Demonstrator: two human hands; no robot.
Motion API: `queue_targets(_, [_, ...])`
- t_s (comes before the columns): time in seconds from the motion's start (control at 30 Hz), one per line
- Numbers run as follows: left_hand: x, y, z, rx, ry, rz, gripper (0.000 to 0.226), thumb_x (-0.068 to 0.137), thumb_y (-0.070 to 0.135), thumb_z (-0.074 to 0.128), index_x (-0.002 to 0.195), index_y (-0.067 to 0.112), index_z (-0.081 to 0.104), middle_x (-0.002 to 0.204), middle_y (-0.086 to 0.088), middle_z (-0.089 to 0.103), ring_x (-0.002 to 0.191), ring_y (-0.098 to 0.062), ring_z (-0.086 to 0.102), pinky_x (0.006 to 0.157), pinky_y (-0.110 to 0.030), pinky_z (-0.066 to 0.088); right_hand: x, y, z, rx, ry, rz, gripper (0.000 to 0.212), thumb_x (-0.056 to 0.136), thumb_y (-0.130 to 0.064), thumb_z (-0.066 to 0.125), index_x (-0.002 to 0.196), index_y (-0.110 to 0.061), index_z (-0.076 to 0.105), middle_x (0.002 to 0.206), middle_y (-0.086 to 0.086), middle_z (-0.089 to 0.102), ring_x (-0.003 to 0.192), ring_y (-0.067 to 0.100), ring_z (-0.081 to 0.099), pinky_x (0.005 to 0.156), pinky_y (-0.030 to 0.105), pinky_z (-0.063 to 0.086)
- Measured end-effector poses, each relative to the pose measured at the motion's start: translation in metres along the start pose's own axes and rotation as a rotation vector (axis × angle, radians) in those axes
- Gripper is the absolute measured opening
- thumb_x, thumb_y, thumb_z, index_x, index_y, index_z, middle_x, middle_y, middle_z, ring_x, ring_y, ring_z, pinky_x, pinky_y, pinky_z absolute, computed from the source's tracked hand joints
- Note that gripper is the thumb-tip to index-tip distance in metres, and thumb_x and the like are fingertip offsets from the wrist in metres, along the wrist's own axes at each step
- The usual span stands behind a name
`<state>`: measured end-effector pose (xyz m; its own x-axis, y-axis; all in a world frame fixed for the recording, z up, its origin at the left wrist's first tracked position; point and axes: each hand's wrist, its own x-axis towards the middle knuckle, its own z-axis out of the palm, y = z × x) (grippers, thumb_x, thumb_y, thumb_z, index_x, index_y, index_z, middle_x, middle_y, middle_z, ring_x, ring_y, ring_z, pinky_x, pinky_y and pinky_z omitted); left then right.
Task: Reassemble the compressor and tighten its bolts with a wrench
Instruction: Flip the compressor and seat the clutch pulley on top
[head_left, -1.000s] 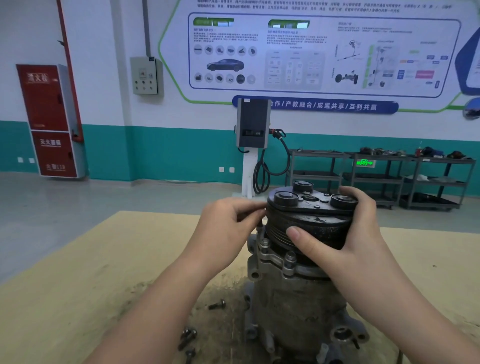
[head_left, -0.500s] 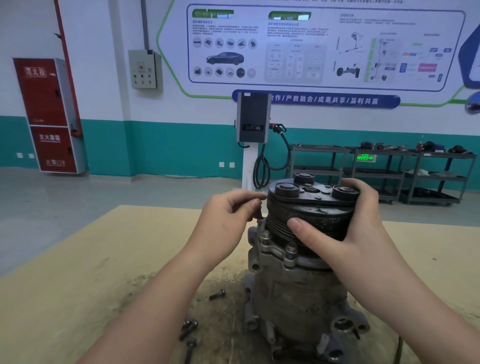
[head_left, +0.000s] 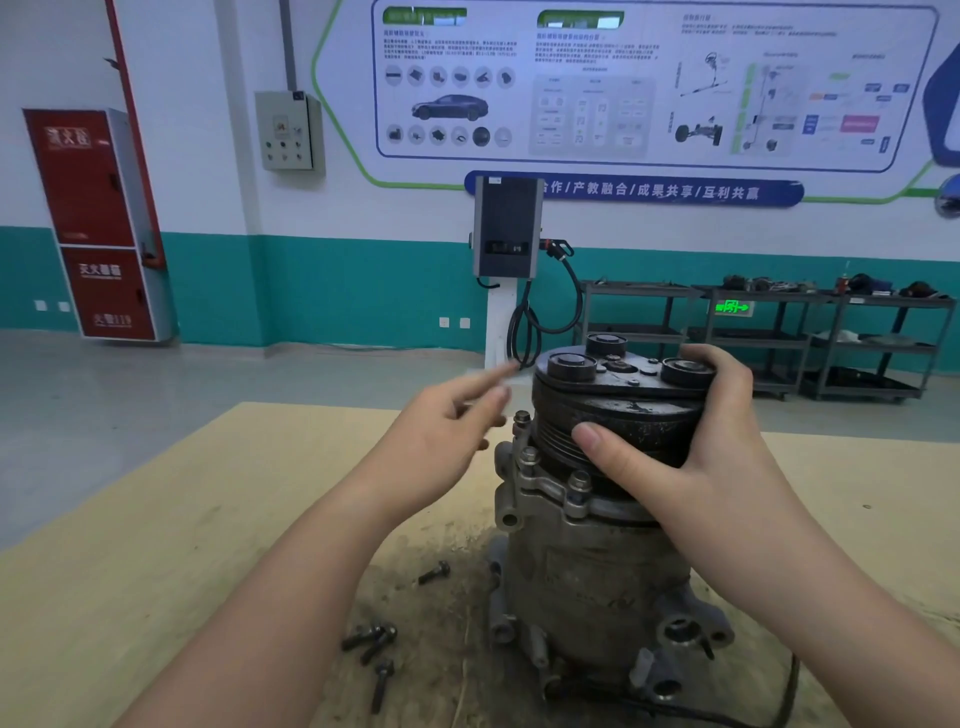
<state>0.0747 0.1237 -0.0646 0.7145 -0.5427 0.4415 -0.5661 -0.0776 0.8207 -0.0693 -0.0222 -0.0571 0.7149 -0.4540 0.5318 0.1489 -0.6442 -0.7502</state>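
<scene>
Between the two hands, upright on the tabletop (head_left: 130, 597), stands the compressor (head_left: 597, 561), its black pulley and clutch plate (head_left: 623, 400) uppermost and its mounting lugs at the base. By its cast metal body it is probably heavy and wholly stiff, steady enough on its broad foot yet likely to topple if pushed high up. The grimy surface suggests oil, so a bare palm may slip on the smooth body; the grooved rim of the pulley and the flange just under it look the surest places to take hold.

The right hand (head_left: 691, 447) grips the pulley from its own side: the thumb lies across the grooved face toward the person, the fingers curl over the far top edge beside one of the round bosses on the clutch plate, and the forearm comes in low from the near right. This hold seems meant to steady the compressor.

The left hand (head_left: 441, 436) is just beside the pulley, apart from it, blurred by movement. Its fingers are spread loosely, the forefinger stretched toward the rim of the clutch plate, and it holds nothing that can be made out. Directly past its fingertips a flange bolt (head_left: 521, 419) stands in its hole, with two more bolts seated along the flange below the right thumb.

Below the left forearm several loose bolts (head_left: 371, 644) lie on the tabletop, one (head_left: 434, 572) nearer the compressor. Being small and round, they would roll easily. No wrench is visible.
</scene>
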Motion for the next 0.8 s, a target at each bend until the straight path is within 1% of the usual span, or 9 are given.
queue_targets(0.1, [-0.003,-0.018,-0.010,0.268,0.016,-0.272,0.014,0.101,0.025,0.051,0.115,0.026,0.051,0.095,0.005,0.063,0.076,-0.012,0.062,0.064,-0.024,0.049,-0.001,0.000,-0.002,0.030,0.004,0.002,0.099,0.045,-0.077,0.063,0.130,-0.049,0.023,0.133,-0.014,0.044,0.116,0.005,0.049,0.098,0.029,0.041])
queue_targets(0.2, [-0.011,-0.048,-0.012,0.741,-0.378,-0.417,0.007,0.091,0.020,0.065,0.093,0.026,0.061,0.096,0.004,0.065,0.074,-0.010,0.057,0.059,-0.022,0.043,-0.003,-0.001,-0.002,0.055,0.031,-0.003,0.092,0.043,-0.077,0.065,0.122,-0.051,0.025,0.128,-0.016,0.048,0.113,0.003,0.051,0.092,0.026,0.042])
queue_targets(0.3, [-0.018,-0.068,-0.004,0.714,-0.499,-0.460,0.012,0.085,0.017,0.071,0.085,0.025,0.063,0.089,0.006,0.065,0.071,-0.010,0.057,0.056,-0.020,0.043,-0.002,-0.002,-0.003,0.040,0.015,0.005,0.092,0.042,-0.077,0.064,0.121,-0.051,0.025,0.128,-0.014,0.048,0.112,0.004,0.051,0.090,0.024,0.041])
queue_targets(0.43, [-0.012,-0.063,-0.009,0.694,-0.386,-0.404,0.005,0.088,0.014,0.068,0.086,0.018,0.067,0.081,0.005,0.063,0.071,-0.011,0.058,0.056,-0.016,0.041,0.003,-0.007,-0.012,0.026,-0.058,0.046,0.094,0.042,-0.076,0.064,0.123,-0.047,0.026,0.125,-0.016,0.048,0.103,-0.010,0.051,0.082,0.013,0.041])
queue_targets(0.5, [-0.008,-0.034,-0.025,0.488,-0.152,-0.358,0.007,0.089,0.010,0.069,0.084,0.014,0.068,0.077,0.000,0.069,0.065,-0.011,0.062,0.056,-0.015,0.047,0.003,-0.012,-0.020,0.025,0.014,0.022,0.085,0.049,-0.076,0.063,0.121,-0.047,0.029,0.124,-0.016,0.047,0.100,-0.013,0.051,0.084,0.013,0.044])
queue_targets(0.6, [-0.019,0.040,-0.056,-0.240,0.031,-0.176,0.022,0.071,0.002,0.077,0.089,0.007,0.068,0.081,-0.014,0.074,0.064,-0.012,0.071,0.057,-0.017,0.055,0.001,-0.026,-0.033,0.062,0.245,-0.261,0.046,0.074,-0.064,0.066,0.112,-0.048,0.047,0.115,-0.010,0.056,0.107,0.007,0.056,0.095,0.036,0.048])
queue_targets(0.7, [-0.047,0.095,-0.059,-0.560,-0.140,0.131,0.027,0.053,0.011,0.080,0.079,0.016,0.072,0.082,-0.009,0.073,0.063,-0.018,0.071,0.057,-0.019,0.055,-0.012,-0.048,-0.036,0.317,0.037,-0.451,0.027,0.078,-0.044,0.075,0.104,-0.041,0.070,0.089,-0.007,0.070,0.080,0.010,0.066,0.073,0.021,0.054])
queue_targets(0.77, [-0.054,0.108,-0.045,-0.561,-0.197,0.179,0.044,0.040,-0.006,0.085,0.074,0.016,0.069,0.078,-0.006,0.072,0.060,-0.020,0.071,0.055,-0.019,0.054,-0.020,-0.059,-0.032,0.433,-0.167,-0.409,0.028,0.075,-0.038,0.076,0.103,-0.036,0.074,0.084,-0.004,0.074,0.069,0.008,0.068,0.062,0.016,0.053])
queue_targets(0.8, [-0.057,0.109,-0.036,-0.556,-0.215,0.175,0.050,0.049,-0.027,0.050,0.076,0.012,0.065,0.074,-0.006,0.071,0.059,-0.019,0.070,0.055,-0.019,0.054,-0.021,-0.061,-0.031,0.460,-0.232,-0.377,0.030,0.071,-0.035,0.077,0.101,-0.036,0.075,0.083,-0.004,0.075,0.067,0.007,0.067,0.059,0.016,0.052])
